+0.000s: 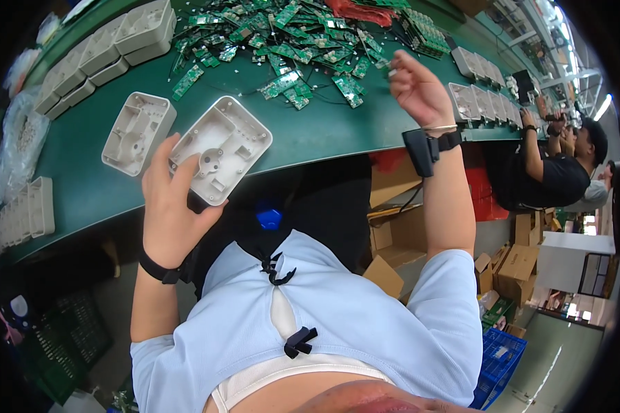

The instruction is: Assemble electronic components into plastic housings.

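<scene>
My left hand grips a white plastic housing at the table's front edge. Its fingers reach over the near left rim and the thumb lies along the lower side. The open inside shows a round fitting, small posts and ribs. Beside it on the green table lies a second white housing, also with its inside facing up. My right hand is raised above the table near the circuit boards, fingers curled together. Something small and pale shows at the fingertips, too small to name.
Green circuit boards lie heaped along the back of the green table, with a red bag behind. White housings stand stacked at far left and in rows at right. Another person works further right. Cardboard boxes stand below.
</scene>
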